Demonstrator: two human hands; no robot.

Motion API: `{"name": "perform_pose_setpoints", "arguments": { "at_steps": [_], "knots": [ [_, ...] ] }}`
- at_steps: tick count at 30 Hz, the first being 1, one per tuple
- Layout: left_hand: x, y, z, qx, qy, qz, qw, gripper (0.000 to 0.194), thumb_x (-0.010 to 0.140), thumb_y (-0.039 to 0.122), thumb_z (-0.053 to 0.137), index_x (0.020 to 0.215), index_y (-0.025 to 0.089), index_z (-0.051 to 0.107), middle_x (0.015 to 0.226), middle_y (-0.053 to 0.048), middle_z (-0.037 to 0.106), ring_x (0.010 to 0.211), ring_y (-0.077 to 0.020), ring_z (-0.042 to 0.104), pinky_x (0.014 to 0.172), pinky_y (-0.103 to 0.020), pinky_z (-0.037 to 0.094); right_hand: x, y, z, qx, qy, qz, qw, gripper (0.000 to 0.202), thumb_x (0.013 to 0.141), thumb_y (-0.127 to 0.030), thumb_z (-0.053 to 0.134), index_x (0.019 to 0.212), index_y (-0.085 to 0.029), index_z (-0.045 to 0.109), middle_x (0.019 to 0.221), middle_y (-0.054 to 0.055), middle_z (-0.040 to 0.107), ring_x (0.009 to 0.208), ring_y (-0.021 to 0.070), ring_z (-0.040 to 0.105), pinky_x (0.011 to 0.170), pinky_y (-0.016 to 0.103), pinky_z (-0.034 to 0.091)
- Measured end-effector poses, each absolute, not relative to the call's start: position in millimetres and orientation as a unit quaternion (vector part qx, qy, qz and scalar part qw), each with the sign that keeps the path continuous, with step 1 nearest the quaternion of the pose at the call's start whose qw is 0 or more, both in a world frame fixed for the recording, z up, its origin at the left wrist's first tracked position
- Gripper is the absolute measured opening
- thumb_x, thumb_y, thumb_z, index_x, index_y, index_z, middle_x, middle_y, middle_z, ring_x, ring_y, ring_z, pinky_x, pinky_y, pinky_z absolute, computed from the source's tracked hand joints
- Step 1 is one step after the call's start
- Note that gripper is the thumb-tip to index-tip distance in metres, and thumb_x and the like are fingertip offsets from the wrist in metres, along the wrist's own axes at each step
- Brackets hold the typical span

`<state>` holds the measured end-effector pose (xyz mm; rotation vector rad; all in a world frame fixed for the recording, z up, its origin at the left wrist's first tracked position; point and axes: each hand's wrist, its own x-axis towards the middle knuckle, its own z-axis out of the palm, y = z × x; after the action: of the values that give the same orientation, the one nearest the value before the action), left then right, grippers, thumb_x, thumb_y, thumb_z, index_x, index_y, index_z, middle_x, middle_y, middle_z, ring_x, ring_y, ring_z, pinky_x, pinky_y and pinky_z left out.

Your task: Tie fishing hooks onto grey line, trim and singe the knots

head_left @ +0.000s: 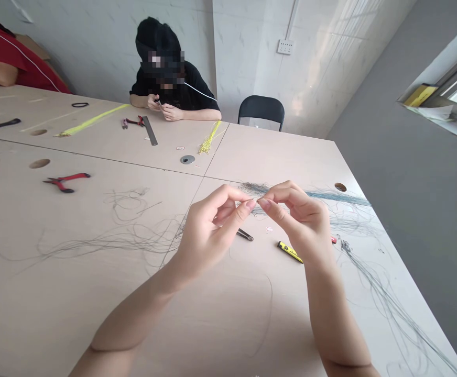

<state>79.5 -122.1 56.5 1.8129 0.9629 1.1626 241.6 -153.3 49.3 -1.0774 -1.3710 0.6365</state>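
My left hand [216, 222] and my right hand [301, 220] meet above the table, thumb and forefinger of each pinched together. Their fingertips touch or nearly touch around something too small to make out. Beneath them lies a dark-handled tool [245, 235], partly covered by my left hand. A yellow and black box-like stick [290, 252] sits beside my right wrist, its end hidden. Behind my right hand runs a bundle of thin bluish strands [334, 197]. Loose grey strands [106, 245] spread to the left of my left hand. A single fine strand [271, 298] curves across the tabletop below.
Red-handled pliers [67, 182] lie at left. Across the table [95, 309] a person in black [197, 86] handles a small tool, near a metal ruler [150, 131] and yellow strands [210, 139]. Another bundle of strands [385, 293] trails along the right edge. A black chair [261, 108] stands behind.
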Motion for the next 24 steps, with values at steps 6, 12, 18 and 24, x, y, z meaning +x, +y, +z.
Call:
{"name": "perform_pose_setpoints", "arguments": {
  "at_steps": [6,12,18,24],
  "knots": [
    [78.2,-120.9,56.9,0.698,0.384,0.457,0.397,0.017,0.093,0.031,0.062,0.078,0.023,0.063,0.053,0.006,0.03,0.049,-0.0094,0.027,0.047,-0.026,0.023,245.6,-153.2,52.1,-0.485,-0.561,0.291,0.605,0.011,0.087,-0.027,0.071,0.076,-0.023,0.069,0.082,0.0,0.065,0.08,0.016,0.062,0.078,0.034,0.051],
    [80.4,-122.8,57.2,0.69,0.383,0.457,0.41,0.018,0.092,0.033,0.062,0.078,0.023,0.062,0.053,0.007,0.031,0.049,-0.0093,0.027,0.047,-0.025,0.022,241.8,-155.9,53.3,-0.486,-0.566,0.293,0.598,0.01,0.089,-0.028,0.069,0.08,-0.023,0.07,0.086,0.001,0.066,0.083,0.0163,0.062,0.08,0.034,0.051],
    [80.7,-121.7,56.3,0.694,0.386,0.421,0.439,0.02,0.092,0.034,0.061,0.077,0.022,0.059,0.059,0.005,0.038,0.053,-0.0098,0.031,0.049,-0.024,0.025,241.8,-152.3,48.5,-0.465,-0.587,0.276,0.603,0.008,0.089,-0.022,0.07,0.081,-0.023,0.069,0.084,0.0,0.065,0.082,0.0142,0.061,0.078,0.031,0.05],
    [81.4,-113.9,54.6,0.713,0.368,0.368,0.471,0.025,0.094,0.034,0.054,0.073,0.02,0.059,0.064,0.002,0.045,0.063,-0.0127,0.04,0.057,-0.025,0.032,242.2,-150.7,46.9,-0.471,-0.585,0.306,0.585,0.011,0.089,-0.024,0.07,0.079,-0.021,0.068,0.084,0.0,0.065,0.078,0.0134,0.061,0.079,0.031,0.051]
  ]
}}
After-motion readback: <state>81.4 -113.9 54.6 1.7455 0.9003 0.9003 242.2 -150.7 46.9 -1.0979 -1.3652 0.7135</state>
